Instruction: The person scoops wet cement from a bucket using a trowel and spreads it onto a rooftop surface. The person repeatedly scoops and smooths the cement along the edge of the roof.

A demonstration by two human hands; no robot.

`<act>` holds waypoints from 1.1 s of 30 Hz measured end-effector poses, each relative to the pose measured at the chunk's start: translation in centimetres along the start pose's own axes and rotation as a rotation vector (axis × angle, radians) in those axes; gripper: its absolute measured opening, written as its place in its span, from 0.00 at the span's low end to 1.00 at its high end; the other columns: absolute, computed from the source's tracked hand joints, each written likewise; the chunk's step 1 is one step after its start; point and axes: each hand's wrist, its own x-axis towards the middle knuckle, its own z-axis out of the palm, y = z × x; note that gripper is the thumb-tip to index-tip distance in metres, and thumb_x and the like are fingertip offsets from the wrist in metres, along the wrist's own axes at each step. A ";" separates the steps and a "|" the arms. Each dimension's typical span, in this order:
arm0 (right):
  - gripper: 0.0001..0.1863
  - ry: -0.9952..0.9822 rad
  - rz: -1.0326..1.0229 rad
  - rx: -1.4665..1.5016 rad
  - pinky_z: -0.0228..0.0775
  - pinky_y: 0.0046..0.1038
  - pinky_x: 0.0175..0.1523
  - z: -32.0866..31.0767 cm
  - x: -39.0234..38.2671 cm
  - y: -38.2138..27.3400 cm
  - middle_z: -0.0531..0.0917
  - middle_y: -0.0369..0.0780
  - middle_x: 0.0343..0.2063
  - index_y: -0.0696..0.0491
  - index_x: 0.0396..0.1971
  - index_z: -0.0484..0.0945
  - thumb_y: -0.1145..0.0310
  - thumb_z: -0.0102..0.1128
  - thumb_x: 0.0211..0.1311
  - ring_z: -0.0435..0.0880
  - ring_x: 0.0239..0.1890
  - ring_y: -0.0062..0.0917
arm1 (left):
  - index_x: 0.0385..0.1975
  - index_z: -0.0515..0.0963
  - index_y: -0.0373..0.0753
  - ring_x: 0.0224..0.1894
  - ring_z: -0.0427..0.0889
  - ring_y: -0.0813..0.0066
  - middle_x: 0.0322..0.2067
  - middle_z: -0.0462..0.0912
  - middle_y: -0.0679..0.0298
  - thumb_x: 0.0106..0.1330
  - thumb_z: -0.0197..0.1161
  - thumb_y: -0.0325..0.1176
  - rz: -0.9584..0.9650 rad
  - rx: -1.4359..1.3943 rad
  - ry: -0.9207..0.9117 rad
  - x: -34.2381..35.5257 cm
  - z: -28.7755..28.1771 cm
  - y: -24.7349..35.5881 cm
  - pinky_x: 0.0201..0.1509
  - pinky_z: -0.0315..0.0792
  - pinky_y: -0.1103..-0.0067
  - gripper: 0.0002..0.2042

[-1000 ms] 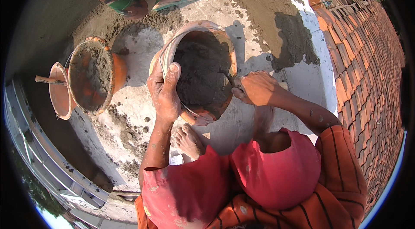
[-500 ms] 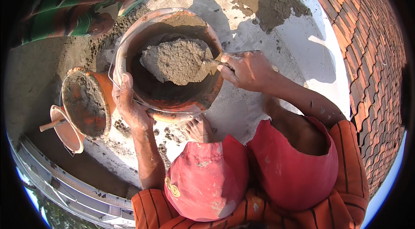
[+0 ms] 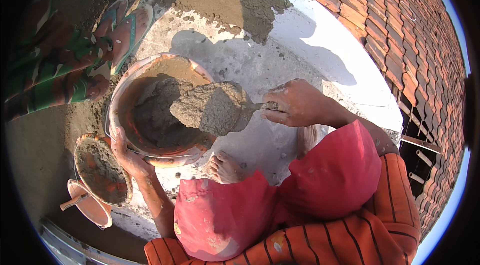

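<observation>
My left hand (image 3: 127, 155) grips the lower-left rim of a large orange bucket (image 3: 122, 94) that holds dark wet mortar (image 3: 160, 115). In my right hand (image 3: 284, 101) is a trowel (image 3: 255, 106), gripped by its handle, with a heaped load of grey mortar (image 3: 207, 105) on the blade over the bucket's right side. At lower left are a smaller bucket (image 3: 102, 167) caked with mortar and an orange pail (image 3: 97, 212) with a wooden handle lying across it.
Another person's camouflage-clad leg (image 3: 55, 65) and sandalled foot (image 3: 127, 40) are at upper left. Spread mortar (image 3: 210, 0) lies on the concrete beyond the bucket. A white ledge (image 3: 320, 40) borders a tiled roof (image 3: 410, 45) on the right.
The trowel has come up out of the bucket loaded with mortar and moved toward its right edge, with my right hand shifting right. The view has turned, showing more roof.
</observation>
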 end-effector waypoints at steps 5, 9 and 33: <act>0.13 -0.394 -0.048 0.823 0.69 0.25 0.26 0.3 -1.4 2.4 0.76 0.39 0.17 0.56 0.27 0.77 0.60 0.62 0.58 0.77 0.19 0.23 | 0.48 0.73 0.29 0.46 0.78 0.68 0.44 0.78 0.57 0.64 0.55 0.36 0.096 0.070 0.110 -0.5 0.8 -0.3 0.52 0.71 0.74 0.18; 0.18 -0.283 0.551 1.094 0.66 0.21 0.24 2.6 -4.1 11.7 0.74 0.35 0.15 0.58 0.24 0.76 0.57 0.59 0.62 0.73 0.17 0.17 | 0.50 0.72 0.30 0.46 0.78 0.68 0.44 0.79 0.59 0.65 0.53 0.36 0.046 0.072 0.054 0.0 1.8 0.0 0.52 0.71 0.75 0.18; 0.17 0.226 0.555 -0.025 0.71 0.45 0.44 8.6 1.3 17.3 0.81 0.53 0.29 0.59 0.36 0.74 0.58 0.46 0.65 0.80 0.36 0.48 | 0.53 0.70 0.27 0.53 0.74 0.68 0.50 0.76 0.56 0.65 0.51 0.35 0.160 0.312 -0.235 0.8 8.9 -1.9 0.61 0.63 0.74 0.20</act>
